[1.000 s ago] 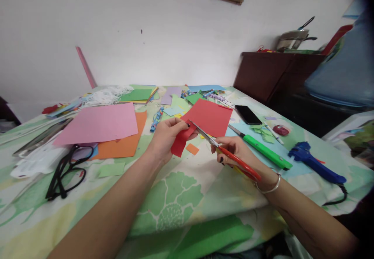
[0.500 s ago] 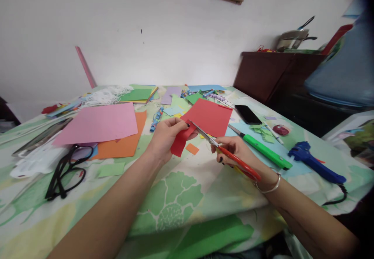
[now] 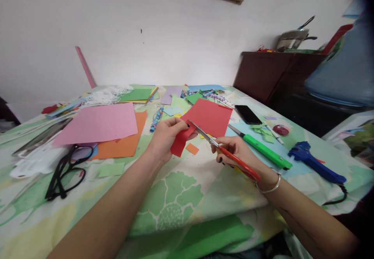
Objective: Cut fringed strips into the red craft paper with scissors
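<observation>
My left hand [image 3: 165, 138] pinches a red paper sheet [image 3: 209, 117] at its near corner, where a cut strip curls down. In my right hand [image 3: 235, 149] are red-handled scissors [image 3: 224, 149], fingers closed round the handles. The blades point up-left and meet the red sheet's edge beside my left thumb. A small orange scrap [image 3: 192, 148] lies on the cloth just below the blades.
A pink sheet [image 3: 97, 124] on an orange one [image 3: 125, 144] lies to the left, with black glasses [image 3: 64, 171] nearer. To the right are a green-handled knife [image 3: 263, 149], a black phone [image 3: 248, 114] and a blue glue gun [image 3: 314, 161]. Paper scraps litter the far table.
</observation>
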{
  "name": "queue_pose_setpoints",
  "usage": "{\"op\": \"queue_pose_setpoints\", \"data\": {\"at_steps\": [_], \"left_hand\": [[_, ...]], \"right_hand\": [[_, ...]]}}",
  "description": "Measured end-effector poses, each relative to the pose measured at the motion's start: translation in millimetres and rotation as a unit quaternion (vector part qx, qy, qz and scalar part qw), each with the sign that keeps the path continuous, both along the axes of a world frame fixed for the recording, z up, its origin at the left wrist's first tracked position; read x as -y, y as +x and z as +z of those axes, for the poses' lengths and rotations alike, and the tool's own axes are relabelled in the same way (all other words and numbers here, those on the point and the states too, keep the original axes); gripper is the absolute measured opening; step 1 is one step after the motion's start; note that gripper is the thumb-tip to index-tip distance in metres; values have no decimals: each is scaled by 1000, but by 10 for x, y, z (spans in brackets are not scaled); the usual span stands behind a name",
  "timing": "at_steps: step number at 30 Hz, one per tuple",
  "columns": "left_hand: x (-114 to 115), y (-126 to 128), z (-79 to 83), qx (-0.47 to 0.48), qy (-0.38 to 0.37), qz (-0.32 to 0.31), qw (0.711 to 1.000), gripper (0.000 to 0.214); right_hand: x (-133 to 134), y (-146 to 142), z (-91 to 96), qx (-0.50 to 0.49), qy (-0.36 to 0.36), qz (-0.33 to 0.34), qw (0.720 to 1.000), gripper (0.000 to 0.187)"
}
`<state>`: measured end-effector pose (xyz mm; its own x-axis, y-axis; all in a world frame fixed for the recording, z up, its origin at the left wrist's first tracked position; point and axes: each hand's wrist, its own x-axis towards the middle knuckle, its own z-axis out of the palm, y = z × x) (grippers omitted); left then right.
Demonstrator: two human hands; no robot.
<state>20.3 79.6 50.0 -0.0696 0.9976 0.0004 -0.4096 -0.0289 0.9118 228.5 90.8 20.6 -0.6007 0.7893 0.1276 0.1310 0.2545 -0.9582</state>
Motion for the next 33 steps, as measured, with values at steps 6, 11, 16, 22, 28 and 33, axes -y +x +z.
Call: {"op": "queue_pose_setpoints", "data": {"at_steps": [6,11,16,22,28,33], "left_hand": [[-1,-5,-17,-6,4,-6,1000,13],[-18,-7,-18,-6,5,-4,1000,14],[-21,-12,-29,-5,7,-5,1000,13],[1,4,-20,-9,9,-1,1000,14],[-13,1,-29,-6,7,-6,1000,13],[-18,-3,-32,2,13,-8,1000,12]], "right_hand": [[-8,1,-12,2,0,0,1000,29],[-13,0,-8,4,0,5,1000,30],[-8,0,-7,2,-1,3,1000,32],[23,16,14,-9,-11,15,1000,34],[49,25,65,-16,-26,26,999,31],[31,34,49,-24,-27,30,999,28]]}}
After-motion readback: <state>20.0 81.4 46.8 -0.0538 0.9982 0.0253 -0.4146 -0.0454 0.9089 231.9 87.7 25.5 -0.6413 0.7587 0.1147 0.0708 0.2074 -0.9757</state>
